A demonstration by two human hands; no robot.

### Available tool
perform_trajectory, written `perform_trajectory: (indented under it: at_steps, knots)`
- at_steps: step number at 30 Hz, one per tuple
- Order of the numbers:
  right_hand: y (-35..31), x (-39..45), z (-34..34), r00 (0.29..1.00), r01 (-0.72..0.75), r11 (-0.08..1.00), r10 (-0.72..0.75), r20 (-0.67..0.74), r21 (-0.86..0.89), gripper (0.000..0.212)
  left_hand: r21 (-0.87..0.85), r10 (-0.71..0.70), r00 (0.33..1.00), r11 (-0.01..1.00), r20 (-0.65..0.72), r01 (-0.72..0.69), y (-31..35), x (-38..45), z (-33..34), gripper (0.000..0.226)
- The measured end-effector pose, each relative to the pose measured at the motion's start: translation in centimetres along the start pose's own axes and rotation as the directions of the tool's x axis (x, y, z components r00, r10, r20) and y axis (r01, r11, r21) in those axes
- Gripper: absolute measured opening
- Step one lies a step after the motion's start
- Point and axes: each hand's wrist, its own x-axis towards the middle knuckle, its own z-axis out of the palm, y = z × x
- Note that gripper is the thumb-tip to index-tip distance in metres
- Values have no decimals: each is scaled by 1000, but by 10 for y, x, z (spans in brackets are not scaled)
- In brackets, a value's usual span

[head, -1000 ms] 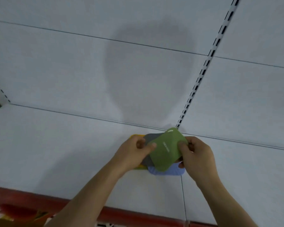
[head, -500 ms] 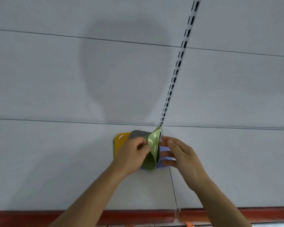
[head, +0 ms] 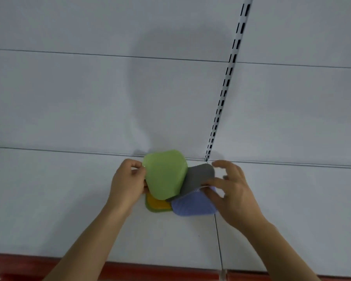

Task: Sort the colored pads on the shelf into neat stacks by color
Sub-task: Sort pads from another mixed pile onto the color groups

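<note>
Shelf (head: 69,209): white panel surface with a red front edge (head: 150,269); a seam runs front to back just right of the pads. Back wall (head: 89,98): white panels with horizontal joints and one slotted upright strip (head: 224,92) that meets the shelf just behind the pads. A round shadow lies on the wall above the hands.

Pads, one overlapping cluster at the rear of the shelf, near the foot of the strip:
- Green pad (head: 164,175): uppermost, lifted and tilted, covering the pads beneath it on the left.
- Grey pad (head: 199,177): partly under the green pad, its right end raised.
- Blue pad (head: 193,205): flat on the shelf, under the grey pad, lying across the seam.
- Yellow pad (head: 157,203): lowest left, flat, with a green rim; mostly hidden by the green pad.

Left hand (head: 128,183): fingers curled, pinching the left edge of the green pad.
Right hand (head: 231,187): thumb under the raised end of the grey pad and touching it, remaining fingers spread and arched above, apart from the pad.
</note>
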Motion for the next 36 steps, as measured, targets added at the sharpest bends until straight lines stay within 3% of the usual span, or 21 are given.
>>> perform_trajectory:
  at_steps: [3, 6, 8, 10, 12, 14, 17, 19, 21, 23, 26, 29, 31, 33, 36]
  knots:
    - [-1, 11, -27, 966, -251, 938, 260, -6, 239, 8, 82, 174, 983, 982, -54, -169, 9, 5, -19, 12]
    - [7, 20, -37, 828, -545, 705, 537, 162, 454, 17, 264, 386, 922, 892, -23, -367, 24, 5, -28, 9]
    - [13, 18, -34, 761, -639, 626, 600, 248, 446, 14, 348, 505, 860, 795, 72, -496, 31, 0, -28, 4]
    - [22, 12, -28, 718, -696, 671, 643, 265, 257, 13, 413, 565, 788, 675, 243, -611, 31, -9, -22, 1]
    - [28, 5, -26, 720, -681, 730, 651, 241, 62, 10, 461, 563, 720, 554, 406, -693, 24, -22, -12, 4]
    - [29, 1, -27, 723, -673, 737, 641, 257, 56, 9, 482, 530, 676, 473, 513, -737, 12, -33, 0, 12]
    - [24, -1, -32, 726, -666, 740, 614, 310, 94, 32, 552, 354, 656, 358, 666, -753, 5, -44, 10, 41]
    - [26, -3, -34, 724, -669, 736, 614, 316, 103, 38, 543, 337, 703, 458, 627, -704, 6, -39, 9, 48]
    - [26, -5, -35, 715, -679, 726, 619, 324, 112, 41, 585, 363, 783, 524, 504, -619, 5, -21, 7, 40]
    - [25, -8, -35, 705, -688, 711, 608, 365, 144, 47, 691, 331, 838, 474, 435, -546, 3, -2, 7, 22]
    - [21, -12, -35, 706, -687, 700, 579, 407, 195, 57, 788, 221, 867, 363, 446, -497, 0, 11, 17, 54]
    - [20, -14, -37, 712, -683, 697, 566, 416, 219, 62, 878, 189, 926, 300, 327, -372, 1, 5, 26, 66]
    - [20, -16, -38, 709, -688, 689, 569, 417, 229, 63, 894, 172, 949, 324, 266, -309, -2, 0, 26, 65]
    - [20, -18, -38, 716, -681, 693, 566, 408, 236, 64, 884, 89, 974, 410, 208, -226, -4, -3, 22, 64]
    - [20, -20, -36, 718, -677, 702, 566, 406, 220, 65, 895, -3, 981, 409, 194, -176, -1, -1, 16, 68]
